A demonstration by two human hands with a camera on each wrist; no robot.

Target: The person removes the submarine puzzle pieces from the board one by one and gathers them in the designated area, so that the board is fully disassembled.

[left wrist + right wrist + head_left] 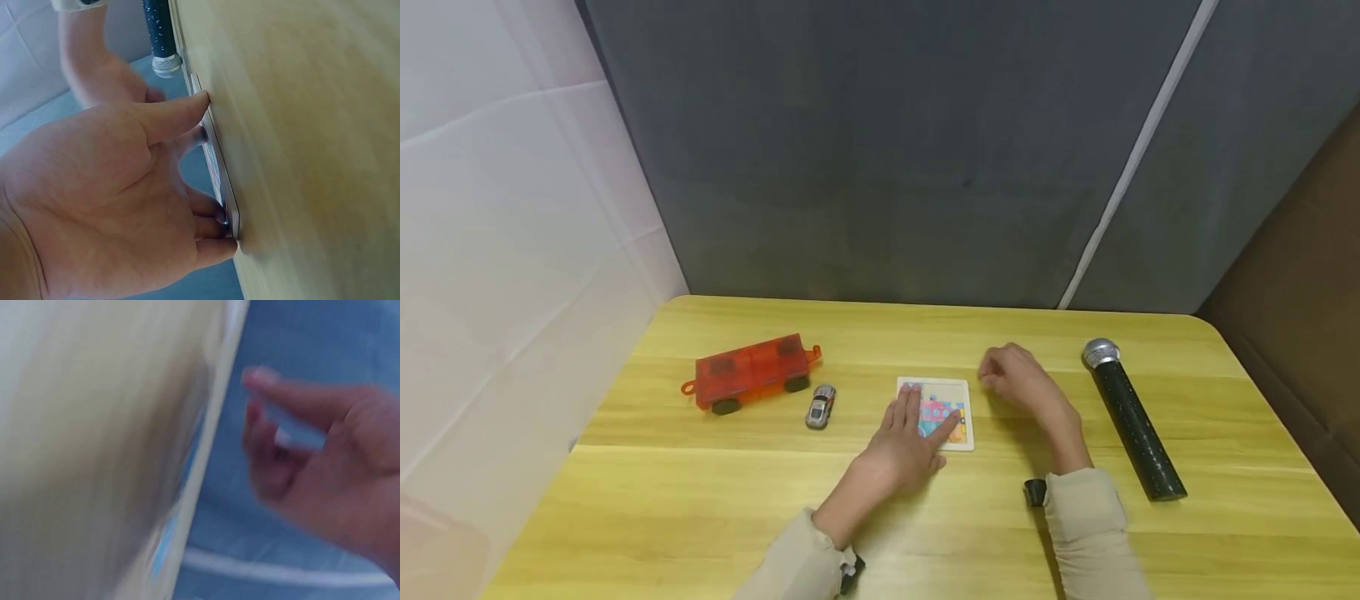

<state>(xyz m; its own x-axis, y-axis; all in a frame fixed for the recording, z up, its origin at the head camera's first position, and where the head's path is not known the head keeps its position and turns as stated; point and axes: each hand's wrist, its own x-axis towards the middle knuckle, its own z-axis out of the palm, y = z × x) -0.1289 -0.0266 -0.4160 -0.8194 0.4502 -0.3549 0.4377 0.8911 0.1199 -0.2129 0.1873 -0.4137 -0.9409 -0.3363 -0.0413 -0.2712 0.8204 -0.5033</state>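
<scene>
A small square picture puzzle [936, 408] with a white border and a pink, blue and orange picture lies flat on the table. My left hand [898, 454] rests on it, fingers spread over its left side and thumb across the lower right. The left wrist view shows that hand [119, 194] with thumb and fingertips at the puzzle's edge [221, 164]. To the right of the puzzle, my right hand [1018, 379] is raised over the table with loosely curled fingers. In the right wrist view this hand [331, 462] is blurred, and nothing shows between thumb and fingers.
A translucent red toy wagon [752, 371] with black wheels stands at the left on the wooden table [685, 508]. Beside it is a small silver toy car [821, 407]. A black microphone [1138, 429] lies at the right. A dark grey panel [880, 150] rises behind the table.
</scene>
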